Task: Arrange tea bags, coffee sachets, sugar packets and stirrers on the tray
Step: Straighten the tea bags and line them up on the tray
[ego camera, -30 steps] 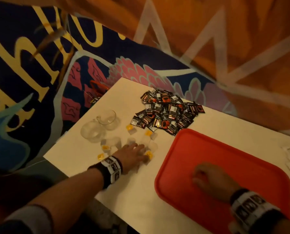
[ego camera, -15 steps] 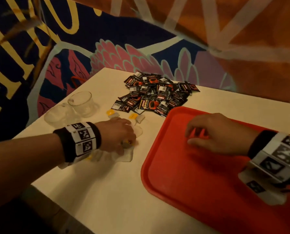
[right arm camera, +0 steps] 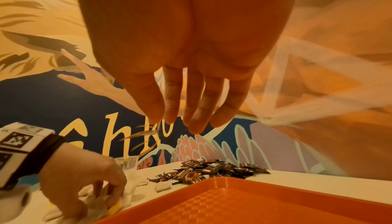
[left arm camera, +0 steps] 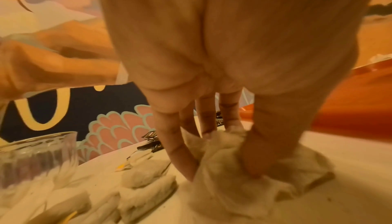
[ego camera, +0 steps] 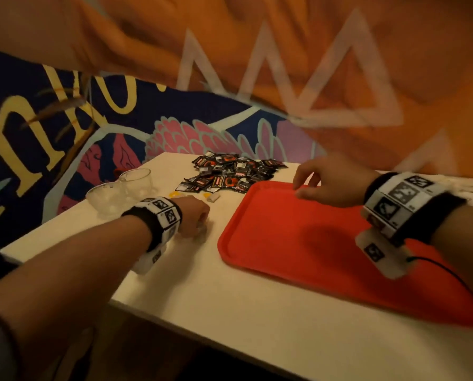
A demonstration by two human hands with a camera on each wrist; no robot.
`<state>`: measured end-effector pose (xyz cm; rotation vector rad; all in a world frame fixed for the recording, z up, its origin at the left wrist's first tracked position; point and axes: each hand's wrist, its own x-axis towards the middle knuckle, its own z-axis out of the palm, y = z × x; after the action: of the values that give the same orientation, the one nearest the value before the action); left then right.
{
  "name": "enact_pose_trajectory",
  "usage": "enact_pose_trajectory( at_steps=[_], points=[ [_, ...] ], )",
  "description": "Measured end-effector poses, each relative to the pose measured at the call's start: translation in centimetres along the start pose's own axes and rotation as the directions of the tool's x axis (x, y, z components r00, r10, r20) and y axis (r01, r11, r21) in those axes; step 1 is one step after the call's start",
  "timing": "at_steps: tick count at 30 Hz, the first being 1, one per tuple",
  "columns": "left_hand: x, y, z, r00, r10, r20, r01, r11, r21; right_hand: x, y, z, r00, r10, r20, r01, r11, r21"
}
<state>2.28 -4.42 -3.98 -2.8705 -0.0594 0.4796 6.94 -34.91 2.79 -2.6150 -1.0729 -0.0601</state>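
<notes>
Tea bags (left arm camera: 222, 177), soft white paper pouches, lie bunched on the white tabletop (ego camera: 229, 306) just left of the red plastic tray (ego camera: 298, 243). Left hand (ego camera: 192, 215) is on that bunch: in the left wrist view its fingers (left arm camera: 180, 152) and thumb curl down into the paper and gather it. More white tea bags (left arm camera: 146, 192), some with yellow tags, lie flat beside the hand, towards two clear glass cups (ego camera: 119, 191). Black-and-red coffee sachets (ego camera: 229, 174) sit in a loose pile further back, touching the tray's far left corner. Right hand (ego camera: 328, 180) hovers over the tray's far edge, holding nothing; fingers (right arm camera: 191, 110) hang down, relaxed and slightly apart. Tray surface visible is bare, with a checked texture. Both wrists carry black-and-white marker bands (ego camera: 161, 213). Painted mural wall (ego camera: 64, 127) behind the table.
</notes>
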Motion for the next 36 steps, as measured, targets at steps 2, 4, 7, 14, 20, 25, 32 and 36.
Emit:
enact_pose_trajectory(
  at_steps=[2, 4, 7, 14, 20, 25, 32, 36],
  points=[
    [-0.3, 0.6, -0.2, 1.0, -0.019, 0.018, 0.02, 0.999, -0.029, -0.8, 0.1, -0.3, 1.0, 0.01, -0.015, -0.01, 1.0, 0.021],
    [-0.7, 1.0, -0.6, 0.999, -0.042, 0.021, 0.043, 0.998, -0.05, -1.5, 0.3, -0.4, 1.0, 0.006, -0.023, -0.005, 0.999, 0.044],
    [-1.5, 1.2, -2.4, 0.988, -0.085, -0.125, 0.065, 0.986, -0.156, -2.5, 0.9, -0.8, 1.0, 0.006, -0.014, -0.005, 0.999, 0.044],
    [-1.5, 3.8, -7.2, 0.906, -0.123, -0.405, -0.35, 0.322, -0.88, -0.5, 2.2, -0.7, 0.99, 0.012, -0.142, 0.022, 0.971, 0.24],
    [3.8, 8.7, -8.5, 0.897, 0.062, -0.437, -0.387, -0.365, -0.847, 2.2, 4.5, 2.5, 0.95, 0.189, -0.25, -0.025, 0.839, 0.543],
    [7.0, 11.4, -8.3, 0.872, 0.158, -0.462, -0.308, -0.556, -0.772, 2.1, 6.5, 4.0, 0.948, 0.308, -0.083, -0.121, 0.588, 0.8],
    [7.3, 13.3, -7.3, 0.864, 0.138, -0.484, -0.273, -0.679, -0.681, 1.9, 6.6, 5.2, 0.977, 0.191, 0.096, -0.182, 0.503, 0.845],
    [7.3, 12.9, -6.7, 0.892, 0.124, -0.435, -0.194, -0.763, -0.616, 1.7, 6.0, 5.3, 0.981, 0.188, 0.053, -0.154, 0.578, 0.802]
  ],
)
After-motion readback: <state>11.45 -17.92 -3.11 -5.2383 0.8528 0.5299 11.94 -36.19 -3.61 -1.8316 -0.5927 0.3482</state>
